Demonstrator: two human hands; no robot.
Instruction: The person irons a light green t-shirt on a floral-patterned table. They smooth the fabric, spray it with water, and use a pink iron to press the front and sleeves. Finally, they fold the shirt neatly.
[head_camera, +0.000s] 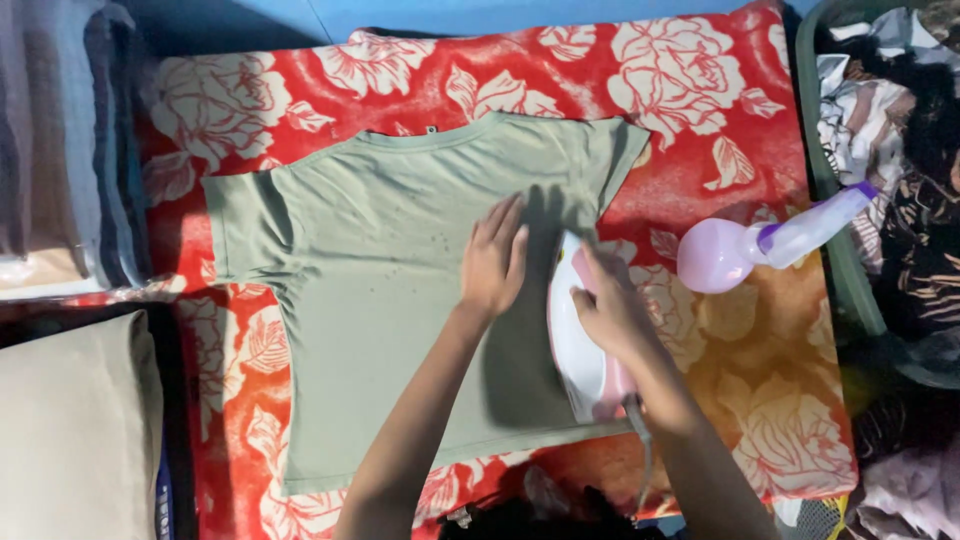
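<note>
A pale green T-shirt (370, 300) lies spread flat on a red blanket with white roses (700, 100). My left hand (494, 260) rests flat on the shirt's chest, fingers together and pointing away from me. My right hand (612, 310) grips the handle of a white and pink clothes iron (577, 360), which sits on the shirt's right side near the sleeve. The iron's cord (646, 455) trails back toward me.
A pink and purple spray bottle (750, 245) lies on the blanket right of the iron. A green basket (835, 260) of crumpled clothes stands at the right. Folded clothes (70, 140) are stacked at the left, with a beige cushion (75, 430) below them.
</note>
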